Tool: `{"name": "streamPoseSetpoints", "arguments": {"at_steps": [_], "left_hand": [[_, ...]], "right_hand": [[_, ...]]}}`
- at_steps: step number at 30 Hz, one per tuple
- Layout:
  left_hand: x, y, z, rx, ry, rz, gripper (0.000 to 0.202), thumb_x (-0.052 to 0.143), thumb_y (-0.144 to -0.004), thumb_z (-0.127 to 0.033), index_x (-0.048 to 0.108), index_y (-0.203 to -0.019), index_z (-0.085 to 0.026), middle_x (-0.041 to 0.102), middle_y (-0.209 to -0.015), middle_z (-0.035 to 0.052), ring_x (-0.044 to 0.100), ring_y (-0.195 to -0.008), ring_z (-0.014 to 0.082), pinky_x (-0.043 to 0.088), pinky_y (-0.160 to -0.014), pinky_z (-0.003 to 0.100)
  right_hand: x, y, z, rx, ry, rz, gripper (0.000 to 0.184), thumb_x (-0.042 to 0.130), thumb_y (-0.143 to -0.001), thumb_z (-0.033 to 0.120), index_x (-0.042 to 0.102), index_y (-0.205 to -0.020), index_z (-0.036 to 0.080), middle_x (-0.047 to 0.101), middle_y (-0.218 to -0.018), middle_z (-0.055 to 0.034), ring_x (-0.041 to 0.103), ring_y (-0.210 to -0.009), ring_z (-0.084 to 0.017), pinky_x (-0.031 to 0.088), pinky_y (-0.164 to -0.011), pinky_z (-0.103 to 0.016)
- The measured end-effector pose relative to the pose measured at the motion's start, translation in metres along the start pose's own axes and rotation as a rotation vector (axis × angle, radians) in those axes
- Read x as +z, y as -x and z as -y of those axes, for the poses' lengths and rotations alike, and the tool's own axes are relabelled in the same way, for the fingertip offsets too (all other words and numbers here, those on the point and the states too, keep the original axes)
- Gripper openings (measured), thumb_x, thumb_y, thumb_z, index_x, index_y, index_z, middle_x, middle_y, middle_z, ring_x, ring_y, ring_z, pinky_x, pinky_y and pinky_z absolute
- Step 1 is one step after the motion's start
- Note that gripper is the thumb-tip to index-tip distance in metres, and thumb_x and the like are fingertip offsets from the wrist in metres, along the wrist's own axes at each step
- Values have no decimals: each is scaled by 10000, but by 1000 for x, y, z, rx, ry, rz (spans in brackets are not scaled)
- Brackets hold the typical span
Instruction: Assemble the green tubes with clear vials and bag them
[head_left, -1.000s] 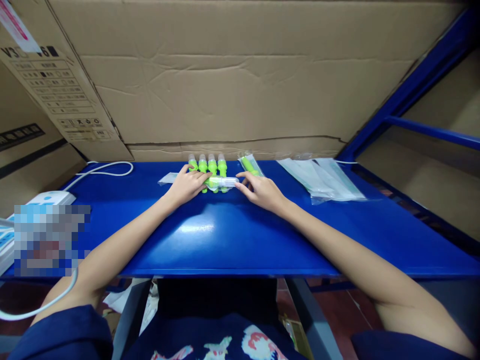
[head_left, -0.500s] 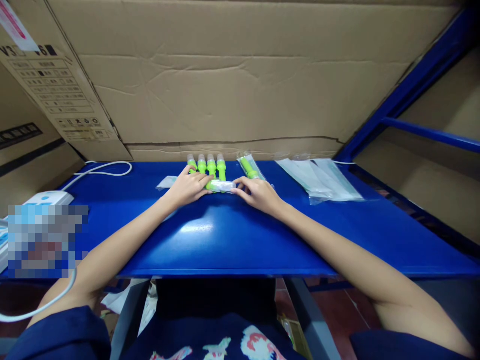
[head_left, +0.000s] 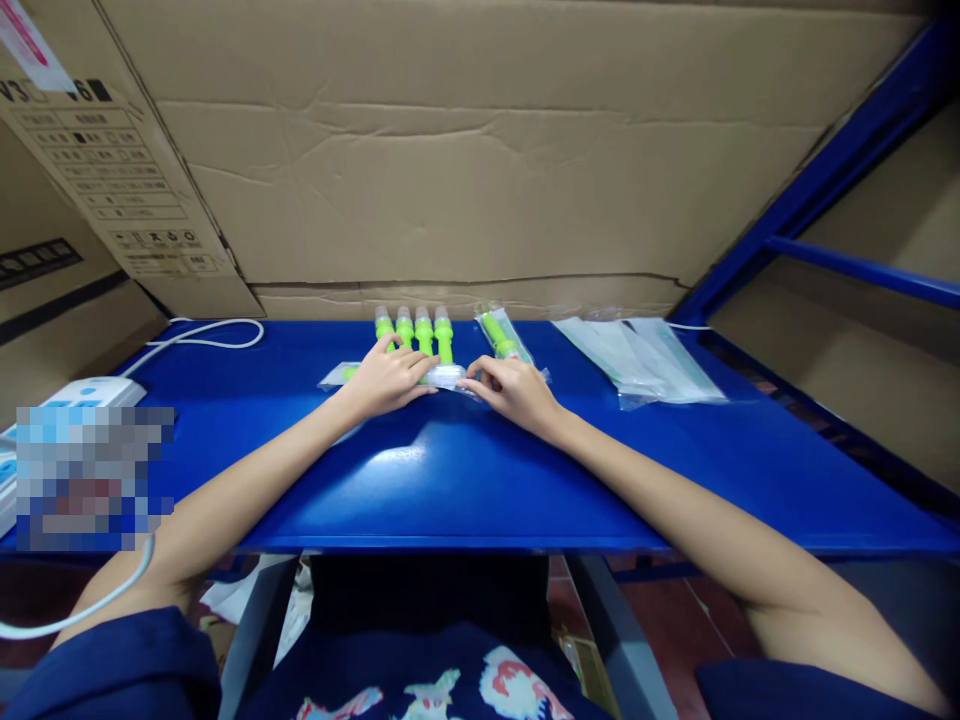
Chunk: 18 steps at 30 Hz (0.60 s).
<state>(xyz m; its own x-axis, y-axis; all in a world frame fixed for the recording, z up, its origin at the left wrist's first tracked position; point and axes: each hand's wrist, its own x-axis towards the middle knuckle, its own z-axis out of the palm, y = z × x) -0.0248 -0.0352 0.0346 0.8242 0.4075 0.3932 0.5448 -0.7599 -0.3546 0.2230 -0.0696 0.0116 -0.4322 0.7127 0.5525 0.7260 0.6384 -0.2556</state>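
Observation:
Between my hands lies a clear plastic bag (head_left: 448,377) with a bright green, torch-like plastic piece inside. My left hand (head_left: 392,380) is wrapped over the bagged piece, hiding most of it; a little green shows past the hand on the left. With thumb and forefinger, my right hand (head_left: 516,392) pinches the bag's right end. Just behind the left hand stands a row of several loose green pieces (head_left: 424,330) with clear tips. Another bagged green piece (head_left: 498,332) rests behind the right hand.
Flat clear bags (head_left: 637,360) lie fanned out on the blue table (head_left: 465,480) at the right. A white power strip (head_left: 97,393) with a looped cable (head_left: 225,338) is at the left. Cardboard (head_left: 450,180) walls the back, and a blue frame bar (head_left: 847,264) crosses at right.
My left hand has slid slightly along the bag and now covers the green part that showed between the hands. Green now shows at the bag's left end. The right hand has barely moved.

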Motion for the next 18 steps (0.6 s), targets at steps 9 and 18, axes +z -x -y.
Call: {"name": "streamPoseSetpoints", "arguments": {"at_steps": [9, 18], "left_hand": [[-1, 2, 11, -124, -10, -63, 424, 505, -1000, -448, 618, -1274, -144, 740, -1142, 139, 692, -1011, 272, 362, -887, 411], [1, 3, 10, -145, -2, -45, 403, 500, -1002, -421, 621, -1276, -151, 736, -1134, 145, 682, -1014, 267, 364, -892, 404]], "right_hand": [[-3, 1, 10, 43, -61, 47, 500, 355, -1025, 419, 662, -1284, 120, 744, -800, -90, 674, -670, -210, 485, -671, -314], [0, 4, 6, 52, -164, 127, 563, 411, -1005, 395, 476, -1486, 111, 691, -701, -36, 606, -550, -173, 453, -586, -296]]}}
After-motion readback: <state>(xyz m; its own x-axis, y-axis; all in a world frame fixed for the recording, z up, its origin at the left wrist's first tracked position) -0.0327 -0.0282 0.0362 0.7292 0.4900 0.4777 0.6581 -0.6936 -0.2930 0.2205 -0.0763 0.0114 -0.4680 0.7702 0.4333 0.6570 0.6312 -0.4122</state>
